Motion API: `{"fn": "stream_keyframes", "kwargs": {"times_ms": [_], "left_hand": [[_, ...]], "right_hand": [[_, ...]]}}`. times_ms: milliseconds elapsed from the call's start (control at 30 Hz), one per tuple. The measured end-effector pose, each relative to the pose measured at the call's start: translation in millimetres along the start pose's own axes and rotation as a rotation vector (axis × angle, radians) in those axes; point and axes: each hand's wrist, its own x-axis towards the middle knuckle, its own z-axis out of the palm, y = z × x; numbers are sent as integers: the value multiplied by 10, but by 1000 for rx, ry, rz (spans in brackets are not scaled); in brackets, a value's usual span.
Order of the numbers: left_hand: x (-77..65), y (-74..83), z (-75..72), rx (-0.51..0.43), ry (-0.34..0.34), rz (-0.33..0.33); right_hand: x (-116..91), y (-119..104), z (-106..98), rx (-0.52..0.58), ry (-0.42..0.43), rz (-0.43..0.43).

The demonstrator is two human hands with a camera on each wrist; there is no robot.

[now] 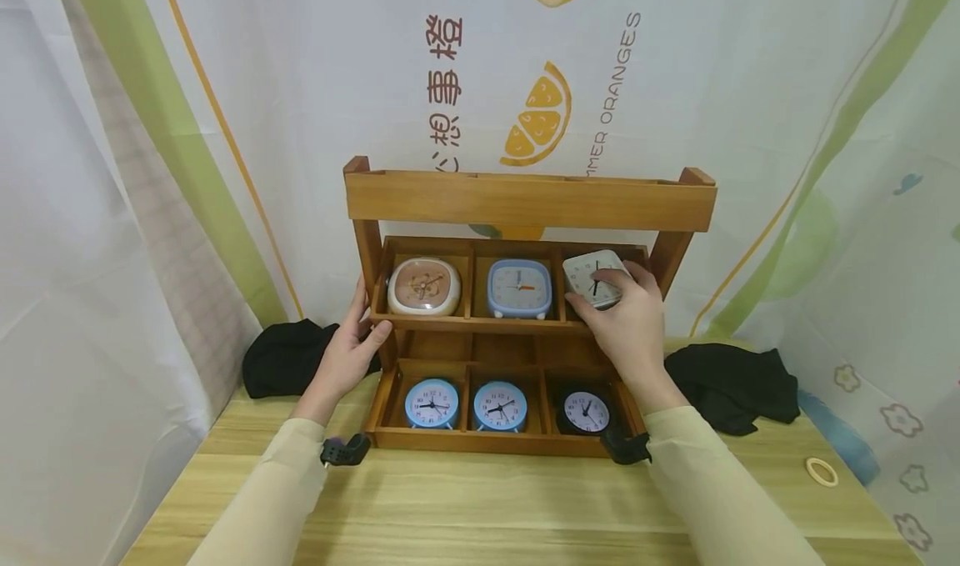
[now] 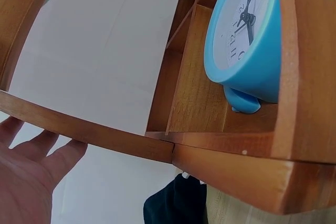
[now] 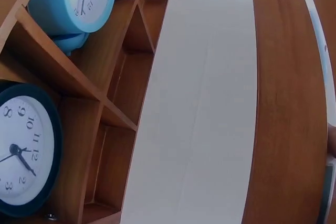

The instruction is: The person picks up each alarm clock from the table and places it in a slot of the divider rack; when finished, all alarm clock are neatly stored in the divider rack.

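Note:
My right hand (image 1: 636,333) grips a white square clock (image 1: 576,271), tilted in the upper right compartment of a two-tier wooden rack (image 1: 525,199). The thumb is at its lower left edge and the fingers reach over its face. On the rack's left side, my left hand (image 1: 347,358) holds the upright, thumb in front at the upper tier's corner; the left wrist view shows its fingers (image 2: 65,163) against the wood. Beside the white clock stand a blue square clock (image 1: 519,289) and a pink-faced white clock (image 1: 424,287), each in its own compartment.
The lower tier holds two round blue clocks (image 1: 432,403) (image 1: 500,407) and a black round clock (image 1: 586,412). Black cloths (image 1: 288,358) (image 1: 731,387) lie either side of the rack. A pale ring (image 1: 821,473) sits on the table's right; a printed curtain (image 1: 300,91) hangs behind.

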Motion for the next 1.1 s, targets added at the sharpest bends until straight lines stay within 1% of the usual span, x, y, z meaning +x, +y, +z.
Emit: {"fn": "stream_keyframes", "kwargs": {"times_ms": [267,600,800,900,1100], "left_hand": [[-3,14,23,7,2,-4],[-10,13,17,21,5,-11],[3,15,9,16,8,2],[8,-2,14,14,10,11],[-6,-18,25,18,9,2]], "right_hand": [[-45,39,-17,-64,-54,-52],[-85,79,16,-61,0,-132],[-81,103,24,-59,26,-191],[-85,116,24,-63,30,-202],[-110,132,29,-61,28,-195]]}}
